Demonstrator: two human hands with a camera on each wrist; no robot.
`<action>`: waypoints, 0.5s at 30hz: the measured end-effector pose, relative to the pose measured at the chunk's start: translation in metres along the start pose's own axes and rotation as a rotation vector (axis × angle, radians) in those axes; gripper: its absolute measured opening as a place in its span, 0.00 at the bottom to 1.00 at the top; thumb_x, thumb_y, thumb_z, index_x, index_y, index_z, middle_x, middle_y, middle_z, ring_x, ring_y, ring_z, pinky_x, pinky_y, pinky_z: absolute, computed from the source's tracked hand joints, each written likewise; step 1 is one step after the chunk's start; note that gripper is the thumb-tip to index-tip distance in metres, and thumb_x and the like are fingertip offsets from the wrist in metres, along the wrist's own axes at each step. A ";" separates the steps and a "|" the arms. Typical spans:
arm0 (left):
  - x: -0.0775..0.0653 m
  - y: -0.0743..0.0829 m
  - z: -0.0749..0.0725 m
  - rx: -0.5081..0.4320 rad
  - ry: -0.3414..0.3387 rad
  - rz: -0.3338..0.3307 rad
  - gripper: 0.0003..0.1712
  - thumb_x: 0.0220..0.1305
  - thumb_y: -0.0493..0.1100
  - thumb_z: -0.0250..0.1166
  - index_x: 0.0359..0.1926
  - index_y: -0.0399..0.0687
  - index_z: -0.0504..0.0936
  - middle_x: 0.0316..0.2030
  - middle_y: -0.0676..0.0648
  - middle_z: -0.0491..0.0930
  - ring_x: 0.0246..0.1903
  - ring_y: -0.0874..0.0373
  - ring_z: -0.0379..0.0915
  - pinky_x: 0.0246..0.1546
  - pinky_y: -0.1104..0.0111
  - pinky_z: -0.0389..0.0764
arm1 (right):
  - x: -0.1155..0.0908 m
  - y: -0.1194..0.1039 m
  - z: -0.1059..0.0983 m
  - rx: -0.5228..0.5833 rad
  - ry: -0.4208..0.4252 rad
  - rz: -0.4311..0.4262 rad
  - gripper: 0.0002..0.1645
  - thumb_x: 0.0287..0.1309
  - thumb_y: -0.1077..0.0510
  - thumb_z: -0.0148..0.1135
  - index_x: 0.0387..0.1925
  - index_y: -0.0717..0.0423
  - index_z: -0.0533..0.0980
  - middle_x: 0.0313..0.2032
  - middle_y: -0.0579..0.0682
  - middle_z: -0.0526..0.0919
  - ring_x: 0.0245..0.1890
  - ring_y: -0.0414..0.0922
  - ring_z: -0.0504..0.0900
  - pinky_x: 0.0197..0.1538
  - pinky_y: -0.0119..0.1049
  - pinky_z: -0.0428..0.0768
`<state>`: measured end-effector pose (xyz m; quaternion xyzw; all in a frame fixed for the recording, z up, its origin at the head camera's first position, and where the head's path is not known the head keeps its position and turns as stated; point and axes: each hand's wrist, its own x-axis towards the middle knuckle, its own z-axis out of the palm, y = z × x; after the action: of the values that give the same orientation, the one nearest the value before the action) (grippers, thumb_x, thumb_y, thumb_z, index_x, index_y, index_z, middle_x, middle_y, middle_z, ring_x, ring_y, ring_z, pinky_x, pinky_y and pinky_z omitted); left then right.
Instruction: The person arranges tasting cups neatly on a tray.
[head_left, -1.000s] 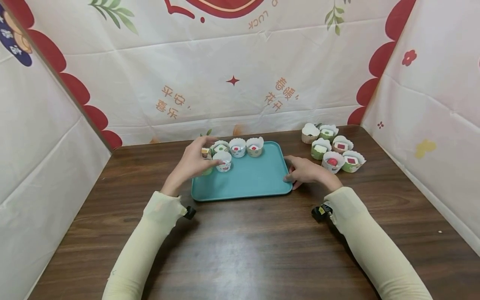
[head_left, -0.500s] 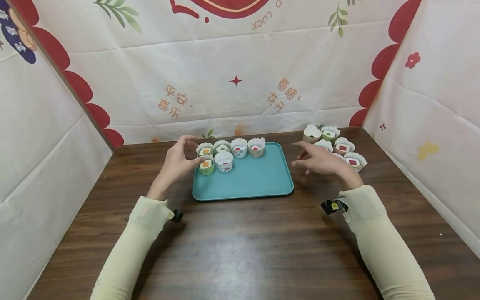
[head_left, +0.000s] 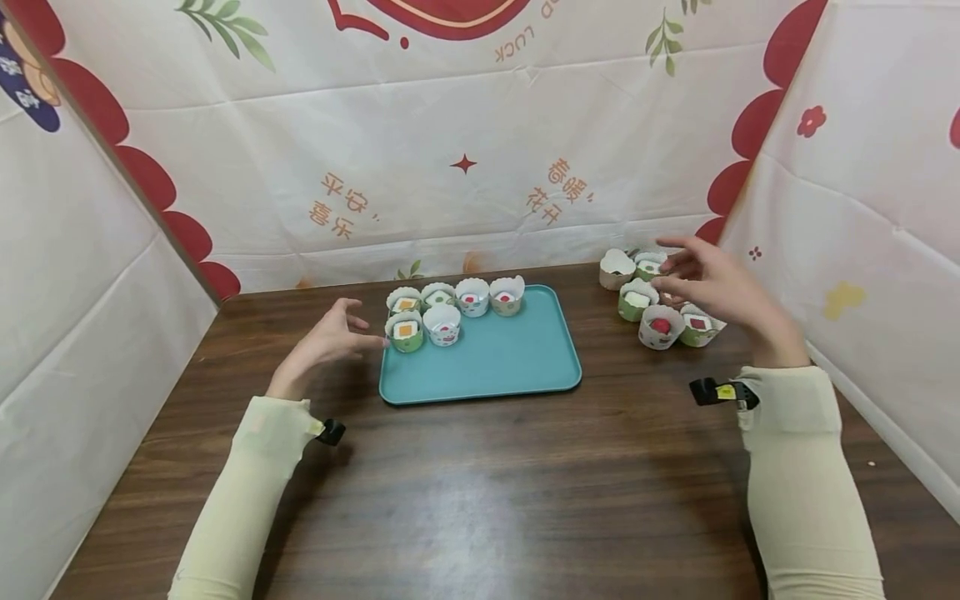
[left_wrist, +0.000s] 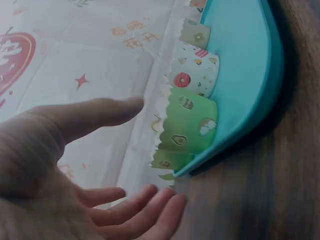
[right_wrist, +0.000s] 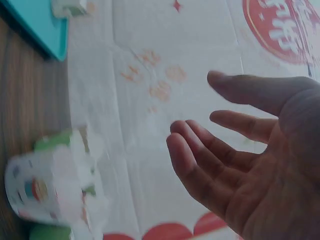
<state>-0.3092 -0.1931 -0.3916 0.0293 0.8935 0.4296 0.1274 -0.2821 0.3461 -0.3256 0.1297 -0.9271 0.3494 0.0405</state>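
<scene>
Left hand point(head_left: 324, 343), fingers apart, beside turquoise tray point(head_left: 495, 360); right hand point(head_left: 738, 292) likewise, near paper cupcake liners point(head_left: 658, 341), upright presumably to contain fillings point(head_left: 662, 325).

Tray point(head_left: 510, 358) left of cup cluster point(head_left: 637, 302)

Lies on the table point(head_left: 480, 483), before the wall cloth point(head_left: 420, 133); bears six cups point(head_left: 473, 298), four along the back, two in front at left. Just leftward, the left hand point(head_left: 322, 343); by the cluster's right side, the right hand point(head_left: 726, 287).

Pale-yellow sleeves point(head_left: 806, 492) w/ wide cuffs point(head_left: 791, 400), blk wrist cams point(head_left: 703, 392), R one w/ yel. patch point(head_left: 725, 392).
</scene>
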 end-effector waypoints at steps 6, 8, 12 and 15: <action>0.008 -0.009 0.009 -0.093 -0.179 -0.065 0.59 0.66 0.41 0.71 0.82 0.39 0.38 0.69 0.26 0.62 0.59 0.35 0.76 0.50 0.54 0.91 | -0.010 0.026 -0.023 -0.052 0.047 0.060 0.37 0.67 0.56 0.67 0.71 0.66 0.66 0.56 0.70 0.78 0.36 0.17 0.72 0.36 0.12 0.77; 0.010 -0.011 0.011 -0.101 -0.208 -0.064 0.58 0.67 0.40 0.70 0.82 0.39 0.38 0.66 0.27 0.65 0.57 0.38 0.78 0.48 0.54 0.91 | -0.014 0.032 -0.029 -0.051 0.059 0.088 0.37 0.67 0.56 0.67 0.71 0.67 0.66 0.55 0.69 0.78 0.36 0.17 0.72 0.35 0.13 0.78; 0.011 -0.014 0.016 -0.109 -0.214 -0.053 0.56 0.66 0.38 0.71 0.81 0.39 0.42 0.56 0.33 0.69 0.48 0.47 0.79 0.44 0.56 0.92 | -0.021 0.046 -0.037 -0.027 0.090 0.134 0.37 0.66 0.57 0.69 0.71 0.66 0.65 0.43 0.39 0.82 0.35 0.17 0.73 0.34 0.18 0.82; 0.012 -0.016 0.019 -0.104 -0.199 -0.044 0.55 0.64 0.34 0.70 0.81 0.38 0.44 0.49 0.38 0.69 0.42 0.52 0.79 0.40 0.58 0.93 | -0.022 0.059 -0.040 -0.034 0.090 0.151 0.38 0.65 0.57 0.70 0.70 0.66 0.66 0.37 0.23 0.76 0.35 0.16 0.73 0.34 0.17 0.81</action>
<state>-0.3147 -0.1868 -0.4178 0.0456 0.8534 0.4675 0.2261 -0.2769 0.4194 -0.3367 0.0429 -0.9372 0.3412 0.0579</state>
